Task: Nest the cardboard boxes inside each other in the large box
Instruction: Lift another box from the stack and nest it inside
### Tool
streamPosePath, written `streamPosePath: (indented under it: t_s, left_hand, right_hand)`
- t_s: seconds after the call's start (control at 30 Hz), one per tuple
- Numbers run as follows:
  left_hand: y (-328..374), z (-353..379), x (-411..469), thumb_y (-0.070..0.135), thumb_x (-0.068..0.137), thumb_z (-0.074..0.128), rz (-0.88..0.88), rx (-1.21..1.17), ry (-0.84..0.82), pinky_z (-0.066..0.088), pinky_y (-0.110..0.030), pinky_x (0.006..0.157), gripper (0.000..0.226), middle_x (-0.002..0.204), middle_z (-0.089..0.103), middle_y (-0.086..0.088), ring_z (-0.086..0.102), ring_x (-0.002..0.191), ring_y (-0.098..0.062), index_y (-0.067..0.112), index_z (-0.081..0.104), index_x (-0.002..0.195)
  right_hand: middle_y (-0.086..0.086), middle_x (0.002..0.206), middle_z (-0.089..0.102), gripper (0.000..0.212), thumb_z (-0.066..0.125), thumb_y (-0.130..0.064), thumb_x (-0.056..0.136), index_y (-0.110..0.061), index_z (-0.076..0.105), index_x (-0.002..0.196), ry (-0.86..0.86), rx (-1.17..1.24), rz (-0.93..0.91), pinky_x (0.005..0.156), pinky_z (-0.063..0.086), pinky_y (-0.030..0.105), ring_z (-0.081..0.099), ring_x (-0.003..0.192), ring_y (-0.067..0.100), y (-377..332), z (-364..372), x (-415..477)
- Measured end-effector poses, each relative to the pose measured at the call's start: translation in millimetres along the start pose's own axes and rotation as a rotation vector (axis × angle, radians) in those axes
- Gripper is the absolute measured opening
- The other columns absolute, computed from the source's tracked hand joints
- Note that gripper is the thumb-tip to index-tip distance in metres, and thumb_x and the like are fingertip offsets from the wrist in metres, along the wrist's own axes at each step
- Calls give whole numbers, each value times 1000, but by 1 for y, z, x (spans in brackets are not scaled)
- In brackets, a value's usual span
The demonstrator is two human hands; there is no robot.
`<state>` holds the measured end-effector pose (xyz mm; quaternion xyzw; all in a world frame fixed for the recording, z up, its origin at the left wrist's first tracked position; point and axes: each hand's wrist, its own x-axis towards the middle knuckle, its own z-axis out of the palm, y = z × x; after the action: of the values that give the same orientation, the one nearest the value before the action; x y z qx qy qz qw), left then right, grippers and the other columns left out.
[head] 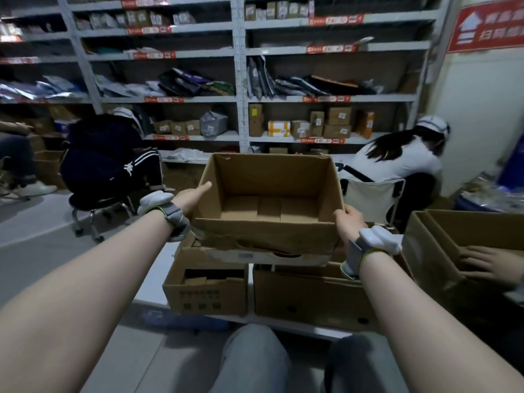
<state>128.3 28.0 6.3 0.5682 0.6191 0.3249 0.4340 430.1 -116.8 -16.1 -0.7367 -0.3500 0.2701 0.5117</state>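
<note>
- Stockroom with grey shelves [238,97] stuffed with parcels. A white worktop [150,287] up front carries the cardboard.
- The open box [269,194] is up in the air above the others, tipped a bit toward the camera, nothing inside.
- Left grip [192,195]: fingers straight, pressed flat on the box's left wall.
- Right grip [348,222]: curled round the near right corner, thumb over the rim.
- Under it, a small box [207,290] and a wide box [309,296] sit side by side at the worktop's front edge. There's more cardboard behind, hard to sort out.
- Looks early to me: the held one isn't in anything yet, and those two sit separate.
- On the right, a big box [442,239] seems to have another tucked inside, with someone else's hand [487,263] resting on it.
</note>
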Motion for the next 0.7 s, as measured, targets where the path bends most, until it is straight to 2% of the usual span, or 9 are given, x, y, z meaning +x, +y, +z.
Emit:
streamPosePath:
  t_s: [0.13,0.2,0.37,0.43,0.47,0.53,0.57,0.63,0.7]
  left_hand:
    - [7,33,-10,46,86,60,-15,-57,-49,40,-47,109,64,140,50,-13,49,127,-34,9,47,137]
    - [7,46,-11,42,88,59,9,-62,-55,38,-46,110,57,140,50,-11,47,129,-33,10,50,135]
    - [1,77,-11,36,89,59,-13,-128,-60,41,-44,107,47,133,55,-15,52,122,-33,10,55,128]
    - [-3,84,-10,36,88,59,-64,-187,-91,48,-40,98,43,128,59,-15,57,113,-32,12,56,123]
    - [-4,86,-11,36,88,60,-94,-235,-99,51,-37,86,45,124,60,-15,58,106,-30,10,55,125]
    - [-3,93,-13,36,88,60,-135,-305,-107,48,-30,66,52,122,60,-17,57,96,-27,8,52,131]
    - [-1,97,-14,37,87,60,-138,-320,-110,46,-29,62,53,119,60,-17,56,93,-27,8,52,131]
    - [4,105,-13,38,87,59,-126,-360,-106,45,-30,66,51,110,58,-14,56,88,-28,9,52,129]
    - [11,112,-9,36,87,59,-100,-422,-77,45,-33,77,51,107,59,-11,56,92,-27,7,54,128]
  right_hand:
    - [14,99,53,23,39,-13,91,-13,54,109,29,24,57,88,45,39,51,92,29,9,-19,7]
    - [14,98,52,19,39,-12,91,-14,53,104,45,10,79,91,46,43,50,91,29,13,-26,9]
    - [13,103,54,39,40,-13,91,-2,54,125,52,-36,97,84,38,34,48,94,27,29,-41,18]
    - [17,115,59,41,41,-16,90,-3,55,127,60,-48,97,90,41,34,53,100,30,35,-47,24]
    - [20,119,60,40,42,-16,90,-3,56,125,65,-51,100,96,44,40,55,106,34,34,-49,25]
    - [22,114,61,33,43,-15,91,-2,59,116,77,-48,92,98,46,49,56,108,41,30,-58,27]
    - [22,107,61,28,43,-14,91,-3,60,111,85,-43,77,95,47,47,57,104,40,27,-62,29]
    - [21,100,60,25,43,-13,91,-4,61,107,105,-28,51,86,47,38,56,95,36,23,-68,36]
    - [20,100,60,29,43,-13,91,-4,60,112,107,-1,42,89,48,40,57,95,35,22,-70,43]
